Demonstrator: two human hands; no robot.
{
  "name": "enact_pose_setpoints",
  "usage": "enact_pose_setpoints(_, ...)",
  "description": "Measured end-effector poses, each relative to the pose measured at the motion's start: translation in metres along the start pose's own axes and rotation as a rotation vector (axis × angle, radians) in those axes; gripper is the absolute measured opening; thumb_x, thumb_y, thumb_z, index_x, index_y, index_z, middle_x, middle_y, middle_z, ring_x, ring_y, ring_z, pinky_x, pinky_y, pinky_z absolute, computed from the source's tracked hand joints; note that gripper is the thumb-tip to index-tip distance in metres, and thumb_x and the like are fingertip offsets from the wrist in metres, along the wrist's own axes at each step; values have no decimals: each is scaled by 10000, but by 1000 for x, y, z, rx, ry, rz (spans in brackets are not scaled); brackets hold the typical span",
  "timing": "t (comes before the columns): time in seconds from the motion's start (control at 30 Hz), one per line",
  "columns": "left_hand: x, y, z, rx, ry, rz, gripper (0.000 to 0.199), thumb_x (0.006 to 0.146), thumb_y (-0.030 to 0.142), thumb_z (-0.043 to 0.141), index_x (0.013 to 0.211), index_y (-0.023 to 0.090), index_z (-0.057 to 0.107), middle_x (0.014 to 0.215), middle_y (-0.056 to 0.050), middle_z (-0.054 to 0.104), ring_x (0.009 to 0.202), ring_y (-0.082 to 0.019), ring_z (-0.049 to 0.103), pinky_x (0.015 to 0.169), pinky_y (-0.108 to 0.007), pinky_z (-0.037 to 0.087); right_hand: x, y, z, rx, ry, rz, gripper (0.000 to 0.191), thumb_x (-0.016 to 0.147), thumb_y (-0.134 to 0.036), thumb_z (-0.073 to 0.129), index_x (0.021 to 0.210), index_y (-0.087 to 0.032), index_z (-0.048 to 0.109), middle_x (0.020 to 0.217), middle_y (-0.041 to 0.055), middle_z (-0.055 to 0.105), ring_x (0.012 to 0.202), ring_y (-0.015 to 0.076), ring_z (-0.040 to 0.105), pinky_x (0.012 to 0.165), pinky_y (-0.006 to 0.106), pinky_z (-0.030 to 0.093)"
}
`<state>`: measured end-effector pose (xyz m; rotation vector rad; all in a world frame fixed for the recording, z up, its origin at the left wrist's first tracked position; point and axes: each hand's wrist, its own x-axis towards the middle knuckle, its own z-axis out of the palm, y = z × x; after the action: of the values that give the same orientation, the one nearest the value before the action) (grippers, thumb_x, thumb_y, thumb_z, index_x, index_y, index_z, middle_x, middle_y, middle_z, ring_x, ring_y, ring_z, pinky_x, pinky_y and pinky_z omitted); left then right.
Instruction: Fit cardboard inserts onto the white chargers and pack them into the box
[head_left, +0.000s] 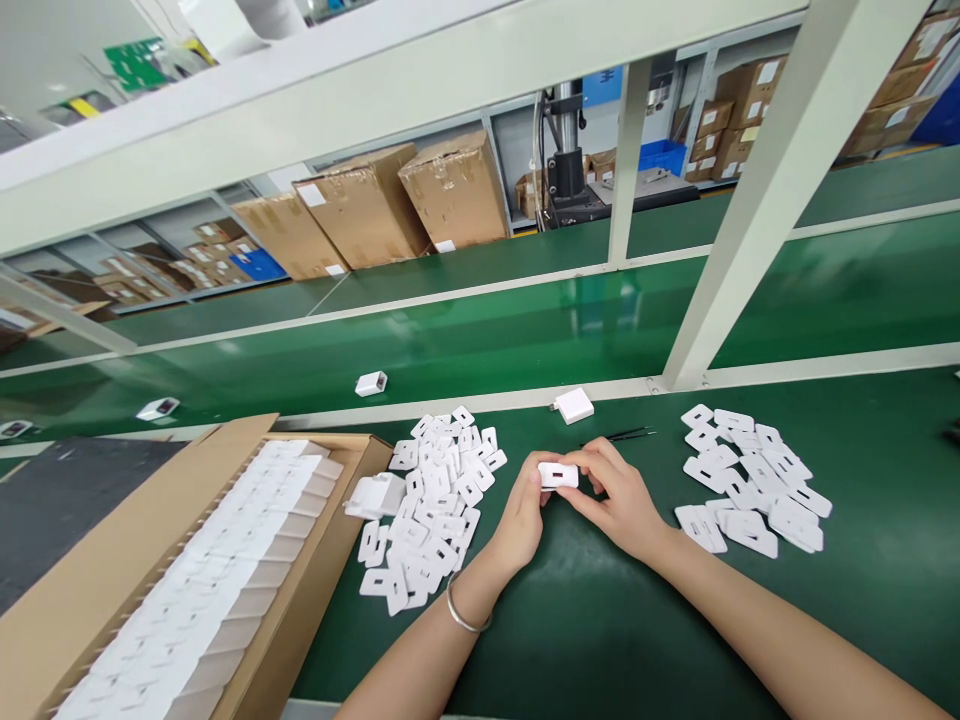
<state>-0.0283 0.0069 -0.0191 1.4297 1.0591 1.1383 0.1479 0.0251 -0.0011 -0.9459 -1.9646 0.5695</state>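
Note:
Between both hands is a small white USB charger (559,476), its slotted face turned up toward me and its body mostly hidden by fingers. My left hand (525,510) is closed around its left side. From the right, the thumb and fingers of my right hand (619,500) pinch its edge. A heap of white slotted cover plates (435,500) lies left of my hands, with another group of plates (757,475) to the right. Just beyond my fingers are black tweezers (626,435) and a white charger with prongs (575,405).
An open cardboard box (315,560) with rows of white pieces in dividers stands at left, a white charger (375,495) beside it. Behind a pale rail, chargers (371,383) sit on the green conveyor (480,340). A slanted pale post (757,230) rises at right.

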Motion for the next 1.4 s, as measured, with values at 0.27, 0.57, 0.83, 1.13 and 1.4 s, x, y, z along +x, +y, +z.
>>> enact_pose_setpoints(0.27, 2, -1, 0, -12, 12, -6, 429, 1086, 568, 365, 1157, 205, 583, 1047, -64, 611, 884, -209, 547, 826, -336, 467, 0, 0, 0, -30, -40, 26, 239, 990, -319, 614, 1223, -275, 640, 1016, 40, 549, 707, 139, 573, 618, 278, 490)
enact_pose_setpoints(0.57, -1, 3, -4, 129, -13, 262, 378, 1101, 508, 368, 1249, 253, 604, 1138, -79, 537, 1069, -248, 541, 982, -400, 451, 1, -1, -4, 174, -228, 242, 316, 1088, -447, 354, 1268, -241, 513, 906, 13, 672, 764, 189, 643, 707, 328, 482)
enact_pose_setpoints(0.83, 1, 9, -4, 32, -31, 200, 405, 1094, 504, 423, 1420, 281, 509, 1340, -92, 551, 1215, -261, 539, 1046, -400, 449, 1, 5, -1, 318, -121, 249, 355, 1072, -505, 412, 1241, -234, 565, 936, 32, 662, 860, 203, 647, 759, 329, 510)
enact_pose_setpoints(1.13, 2, 7, -5, 167, 5, 375, 331, 1111, 406, 413, 1253, 257, 672, 1111, -84, 637, 976, -230, 578, 837, -351, 463, -1, 3, 1, 390, -134, 258, 371, 1070, -552, 381, 1179, -241, 552, 928, 22, 642, 817, 191, 612, 739, 322, 491)
enact_pose_setpoints(1.4, 1, 7, -1, 154, -1, 336, 362, 1106, 431, 414, 1179, 240, 713, 1009, -78, 634, 979, -244, 582, 847, -369, 466, 0, 3, -2, 374, -193, 299, 390, 1053, -600, 398, 1084, -238, 542, 837, -4, 645, 699, 168, 556, 646, 295, 410)
